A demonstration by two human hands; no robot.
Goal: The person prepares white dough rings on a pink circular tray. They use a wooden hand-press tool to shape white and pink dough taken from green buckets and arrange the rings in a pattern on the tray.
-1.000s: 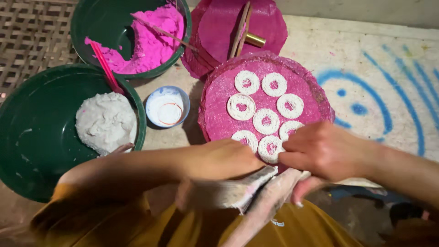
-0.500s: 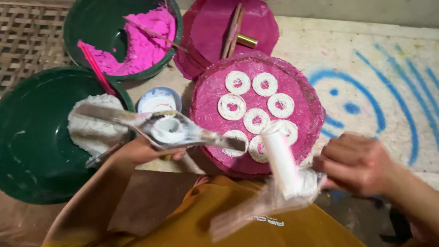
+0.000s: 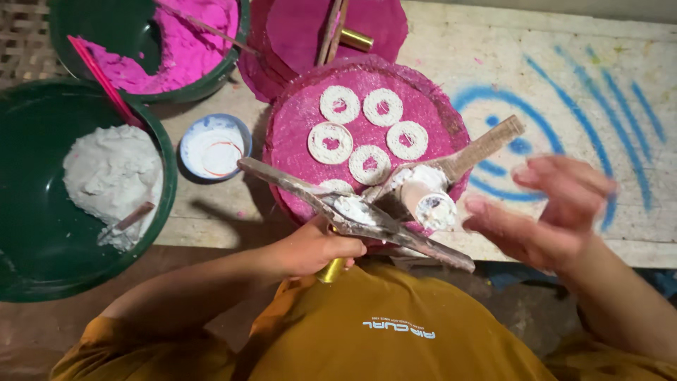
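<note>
Scanning left to right: big green bowl (image 3: 42,233) at far left on the worktop (image 3: 536,77), holding a lump of white dough (image 3: 113,180) with a small stick (image 3: 127,220) lying against it. Behind it, a second green bowl (image 3: 141,70) with pink dough (image 3: 194,39); a pink stick (image 3: 106,81) leans across between the two bowls. Small blue-rimmed dish (image 3: 215,147) with white residue sits just beside the white-dough bowl.

Centre: round pink-dusted tray (image 3: 296,141) carrying white noodle-like rings (image 3: 340,104), five fully visible, more partly hidden under the tool. Behind the tray, stacked pink discs (image 3: 296,32) and a wooden tool with a brass end (image 3: 355,40).

Left hand (image 3: 310,247) is closed around a brass cylinder (image 3: 331,269), the lower part of a wooden lever press (image 3: 367,222). The press is held over the near edge of the tray, arms swung apart in a V, white dough caked on them. Its plunger (image 3: 430,201) is dough-covered too, facing up.

Right hand (image 3: 546,212) is spread, fingers loose, gripping nothing, just right of the plunger and near the upper lever arm (image 3: 486,144). It's motion-blurred, so can't tell if it's touching.

Right side of the worktop has blue painted lines (image 3: 564,77). Person wears a mustard shirt (image 3: 381,331).
</note>
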